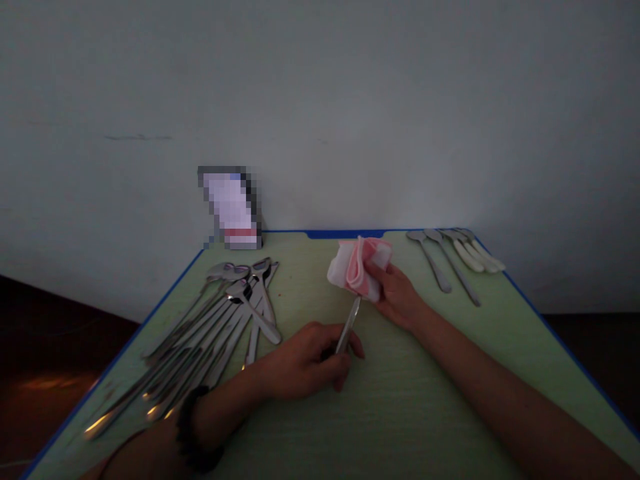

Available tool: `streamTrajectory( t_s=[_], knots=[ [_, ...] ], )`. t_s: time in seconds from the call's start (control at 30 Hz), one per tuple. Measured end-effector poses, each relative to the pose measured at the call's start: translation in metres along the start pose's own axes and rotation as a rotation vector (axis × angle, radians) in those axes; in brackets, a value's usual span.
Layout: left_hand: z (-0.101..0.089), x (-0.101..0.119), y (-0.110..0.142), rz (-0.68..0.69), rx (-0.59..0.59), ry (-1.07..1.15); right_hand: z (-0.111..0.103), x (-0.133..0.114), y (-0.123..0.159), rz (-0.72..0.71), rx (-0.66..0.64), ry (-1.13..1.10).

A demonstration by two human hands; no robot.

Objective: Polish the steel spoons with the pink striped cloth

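Observation:
My left hand (315, 360) is closed around the handle of a piece of metal cutlery (349, 327), held at a slant above the table. Its far end disappears under a folded pink and white cloth (357, 267), so its kind cannot be made out. My right hand (397, 293) pinches that cloth around the hidden end, thumb on top. Left of my left hand lies a loose pile of shiny metal spoons (240, 291) and other long-handled cutlery (200, 357), partly overlapping and partly behind my left forearm.
At the back right, two metal spoons (435, 263) lie beside several white-handled utensils (470, 257). A blurred phone-like device (233, 207) leans on the wall (350, 120) at the back left. Blue edging (345, 234) borders the pale green table (400, 413).

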State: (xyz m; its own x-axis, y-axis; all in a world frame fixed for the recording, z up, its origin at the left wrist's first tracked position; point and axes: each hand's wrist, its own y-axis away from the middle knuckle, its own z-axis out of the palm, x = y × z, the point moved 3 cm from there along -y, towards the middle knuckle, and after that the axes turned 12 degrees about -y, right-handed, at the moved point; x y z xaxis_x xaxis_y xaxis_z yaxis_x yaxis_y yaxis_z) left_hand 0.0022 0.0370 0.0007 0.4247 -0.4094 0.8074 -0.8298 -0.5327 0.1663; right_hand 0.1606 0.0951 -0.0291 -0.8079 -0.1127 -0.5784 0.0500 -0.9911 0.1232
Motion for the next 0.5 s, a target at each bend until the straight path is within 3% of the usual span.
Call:
streamTrajectory(
  t_s=[0.23, 0.5],
  knots=[
    [0.0016, 0.0002, 0.0002, 0.004, -0.006, -0.101, -0.0008, -0.0025, 0.0067, 0.067, 0.008, 0.161],
    [0.0009, 0.0002, -0.0001, 0.003, -0.006, -0.106, 0.0008, -0.0075, 0.0087, 0.024, 0.007, 0.185]
  ],
)
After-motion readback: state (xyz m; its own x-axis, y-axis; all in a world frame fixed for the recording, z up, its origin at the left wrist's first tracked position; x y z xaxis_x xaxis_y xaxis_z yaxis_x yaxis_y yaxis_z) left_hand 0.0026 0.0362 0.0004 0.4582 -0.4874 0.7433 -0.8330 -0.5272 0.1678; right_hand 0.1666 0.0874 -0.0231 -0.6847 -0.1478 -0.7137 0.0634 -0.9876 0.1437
